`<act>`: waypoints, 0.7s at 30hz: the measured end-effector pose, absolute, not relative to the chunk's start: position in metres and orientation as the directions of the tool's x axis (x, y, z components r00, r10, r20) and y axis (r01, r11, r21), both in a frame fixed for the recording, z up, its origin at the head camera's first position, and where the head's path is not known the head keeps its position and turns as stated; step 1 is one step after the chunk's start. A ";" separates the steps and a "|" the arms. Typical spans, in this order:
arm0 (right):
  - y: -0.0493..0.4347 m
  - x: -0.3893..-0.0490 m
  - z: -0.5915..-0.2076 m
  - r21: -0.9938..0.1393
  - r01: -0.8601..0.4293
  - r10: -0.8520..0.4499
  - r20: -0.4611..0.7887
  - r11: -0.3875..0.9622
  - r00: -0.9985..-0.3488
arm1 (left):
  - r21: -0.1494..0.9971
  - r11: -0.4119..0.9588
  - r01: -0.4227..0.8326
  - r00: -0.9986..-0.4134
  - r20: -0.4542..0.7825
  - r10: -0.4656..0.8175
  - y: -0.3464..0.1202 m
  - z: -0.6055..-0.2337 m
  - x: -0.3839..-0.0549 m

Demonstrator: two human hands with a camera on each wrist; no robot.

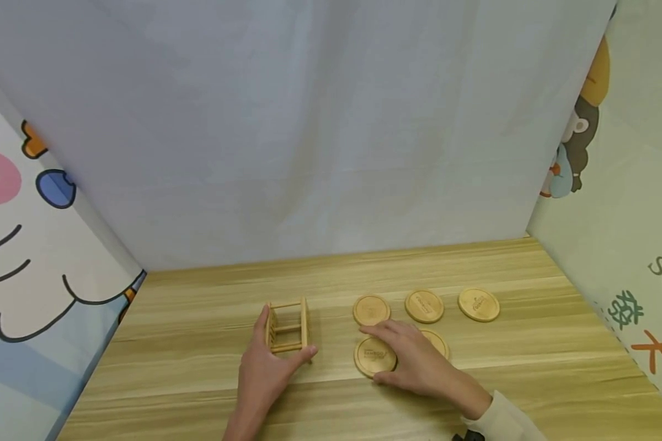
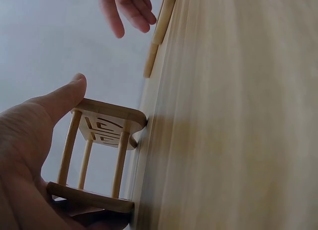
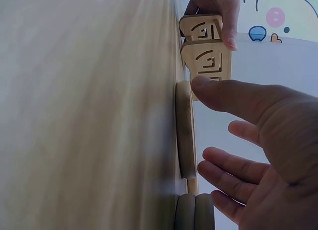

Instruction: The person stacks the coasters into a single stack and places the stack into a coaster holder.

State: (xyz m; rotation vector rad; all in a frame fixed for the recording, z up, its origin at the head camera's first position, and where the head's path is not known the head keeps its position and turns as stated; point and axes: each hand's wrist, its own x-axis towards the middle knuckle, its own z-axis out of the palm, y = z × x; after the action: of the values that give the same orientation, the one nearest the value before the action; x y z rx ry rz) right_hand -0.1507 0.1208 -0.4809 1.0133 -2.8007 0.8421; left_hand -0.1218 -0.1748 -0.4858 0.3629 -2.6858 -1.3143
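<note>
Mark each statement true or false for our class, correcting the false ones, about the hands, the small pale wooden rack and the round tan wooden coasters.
1. The left hand grips a small pale wooden rack. True.
2. Three round tan wooden coasters lie in the far row. True.
3. In the head view, the rack stands right of the coasters. False: it stands left of them.
4. The right hand is at the far row's rightmost coaster. False: it is at the near-left coaster.
5. The near-left coaster bears lettering. True.
6. The right sleeve is bright red. False: it is cream.
</note>
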 end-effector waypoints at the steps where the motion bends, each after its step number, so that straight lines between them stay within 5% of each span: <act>1: 0.121 -0.151 -0.481 -0.474 -0.608 -0.583 0.220 0.637 -0.782 | 0.790 0.593 -0.158 -0.963 0.011 -0.270 -0.175 -0.486 -0.122; 21: 0.121 -0.155 -0.487 -0.434 -0.651 -0.624 0.226 0.623 -0.748 | 0.777 0.609 -0.157 -0.962 0.019 -0.273 -0.173 -0.487 -0.122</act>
State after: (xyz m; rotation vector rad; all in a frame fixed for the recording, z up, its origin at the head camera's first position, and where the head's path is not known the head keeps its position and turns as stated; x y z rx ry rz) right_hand -0.1546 0.1214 -0.4872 1.0937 -2.7818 0.7773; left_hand -0.1218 -0.1731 -0.4869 0.3623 -2.6945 -1.2813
